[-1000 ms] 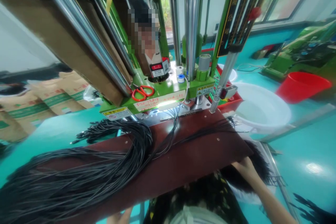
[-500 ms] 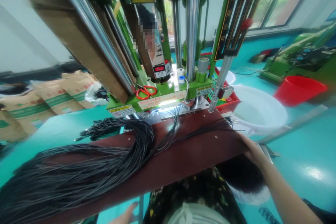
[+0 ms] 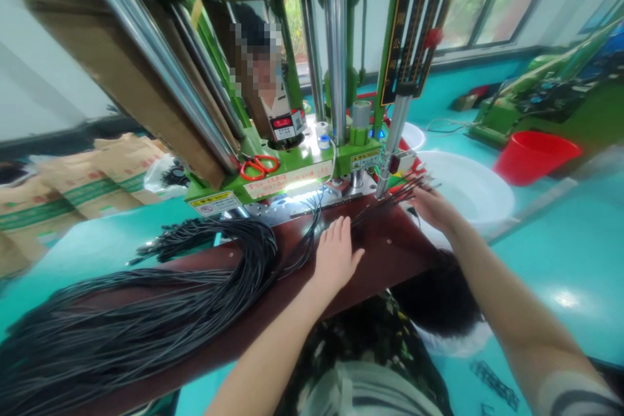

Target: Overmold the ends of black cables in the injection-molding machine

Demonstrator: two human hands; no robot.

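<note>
My left hand [image 3: 336, 253] is over the middle of the brown board [image 3: 375, 266], its fingers stretched forward and thumb apart, beside a few black cables that run from the press. At the board's right end my right hand [image 3: 431, 205] has its fingers closed around the ends of a thin bunch of black cables [image 3: 404, 192], which is lifted a little off the board. A large bundle of black cables [image 3: 146, 318] lies bent across the left part of the board, its connector ends [image 3: 166, 242] turned back near the press.
Ahead stands the green press [image 3: 312, 166] with steel columns [image 3: 335, 58] and orange-handled scissors [image 3: 259, 168] on its base. Right are a white tub [image 3: 468, 188] and a red bucket [image 3: 533, 157]. Paper sacks [image 3: 73, 185] stand at left.
My left hand has come up from the bottom edge onto the board. My right hand has moved forward to the cable ends and raised them. The camera view has shifted slightly.
</note>
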